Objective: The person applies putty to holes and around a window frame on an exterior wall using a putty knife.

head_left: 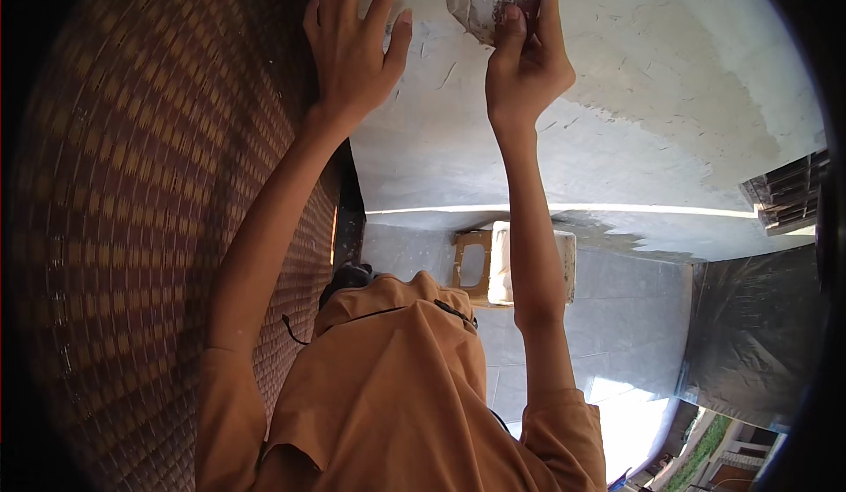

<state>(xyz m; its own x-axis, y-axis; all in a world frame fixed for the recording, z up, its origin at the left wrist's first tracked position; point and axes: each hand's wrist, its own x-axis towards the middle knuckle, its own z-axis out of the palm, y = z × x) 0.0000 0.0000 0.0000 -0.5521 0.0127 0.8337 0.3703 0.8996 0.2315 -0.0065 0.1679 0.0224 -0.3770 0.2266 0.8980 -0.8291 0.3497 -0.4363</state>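
High in the view, my right hand (531, 78) grips a flat, brown putty scraper (480, 3). Wet grey-white putty coats much of its face, and my thumb presses on that side. The scraper is up against or close to the pale wall (441, 122); whether it touches cannot be told. My left hand (357, 56) is raised at the wall's left edge, its fingers spread and holding nothing. Darker damp-looking patches and small scratch marks show on the wall to the right of my right hand.
A woven brown-and-tan mat screen (167, 175) rises along my left side. Behind my right forearm, a yellow stool (471, 267) bears a whitish tub (500, 263). Dark sheeting (749, 333) hangs at the right, below a dark slatted opening (789, 192). Grey tiles (617, 316) cover the floor.
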